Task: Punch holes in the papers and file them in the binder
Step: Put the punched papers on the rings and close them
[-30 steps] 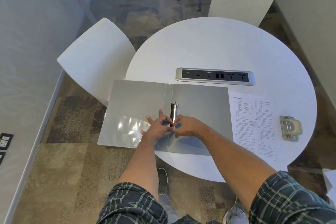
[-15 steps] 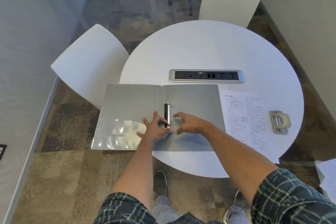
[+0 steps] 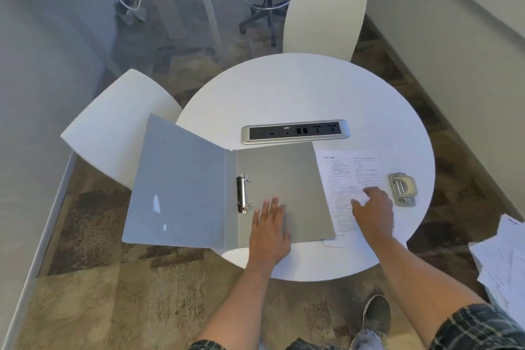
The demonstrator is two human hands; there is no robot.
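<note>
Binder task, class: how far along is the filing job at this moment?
Done: binder lies open, nothing on its rings. In hand: left hand rests flat on the binder; right hand touches the paper. Left: punching with the punch, then filing.

The print on the printed sheet [image 3: 339,179] is too small to be read, and its near left edge is covered by the binder [image 3: 284,179]. The fingertips of the right hand [image 3: 372,212] are blurred. The stack of papers [image 3: 502,258] is cut off by the right edge.
</note>
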